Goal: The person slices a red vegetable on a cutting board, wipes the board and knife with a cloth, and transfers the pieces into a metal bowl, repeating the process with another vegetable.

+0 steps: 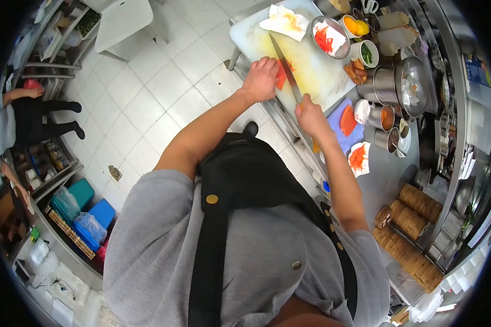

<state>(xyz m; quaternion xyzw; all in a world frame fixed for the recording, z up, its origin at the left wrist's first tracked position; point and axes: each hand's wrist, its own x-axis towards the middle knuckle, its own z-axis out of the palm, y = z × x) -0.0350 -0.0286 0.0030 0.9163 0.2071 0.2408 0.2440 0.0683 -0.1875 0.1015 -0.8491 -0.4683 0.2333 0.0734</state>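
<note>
My right hand is wrapped round the handle of a long knife, whose blade points away over the white cutting board. Beside the blade, the curled fingers of my left hand press an orange-red vegetable piece onto the board's near edge. A few thin shreds lie just past the blade, on a yellow-stained patch. A crumpled, stained white paper rests on the far part of the board. Next to it, a metal bowl holds red-orange shreds on white paper.
A purple cloth bears another orange-red piece. Shreds lie on paper nearby. Metal pots, cups and bamboo steamers crowd the right side. A white chair stands on the tiled floor; another person is at the left.
</note>
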